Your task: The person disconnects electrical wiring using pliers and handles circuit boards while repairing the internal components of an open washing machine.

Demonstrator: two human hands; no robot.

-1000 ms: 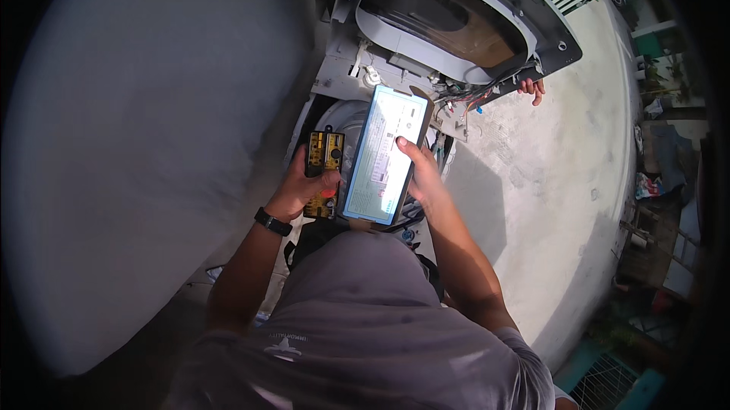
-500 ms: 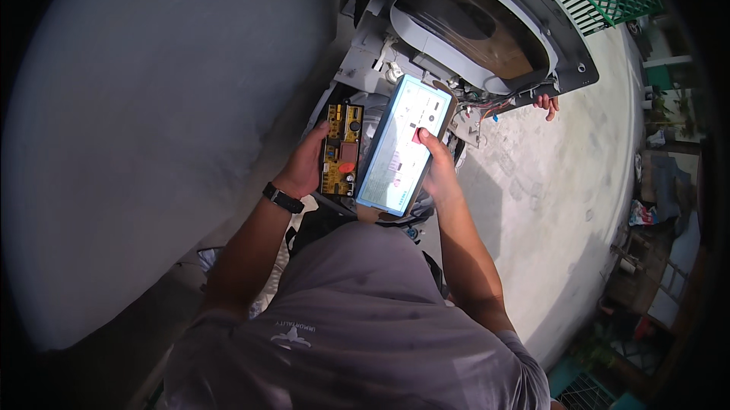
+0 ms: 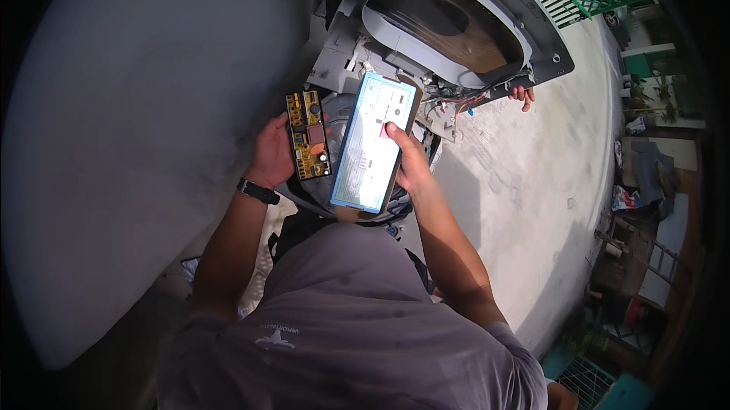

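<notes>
My left hand [image 3: 272, 153] supports a long, narrow circuit board [image 3: 308, 135] from its left side and from beneath. The board faces up, with yellowish areas, a brown block, an orange part and small white connectors in a dark frame. Beside it, my right hand [image 3: 408, 157] grips a flat white package [image 3: 368, 155] with light blue edges and a printed face. Its thumb lies on a small pink patch on that face, while the other fingers are hidden behind. Board and package are apart, both held above the open washing machine [image 3: 334, 60].
The machine's grey lid frame [image 3: 547, 45] with its dark window [image 3: 449, 22] stands raised beyond, held by another person's hands [image 3: 522, 96] at its edges. Loose wires [image 3: 464, 98] hang at its base. A grey wall [image 3: 152, 144] rises at left; concrete floor [image 3: 525, 197] spreads right.
Everything in view has shifted a little to the left. The circuit board is tilted differently, and my left hand is more spread beneath it. My right hand keeps its grip on the package.
</notes>
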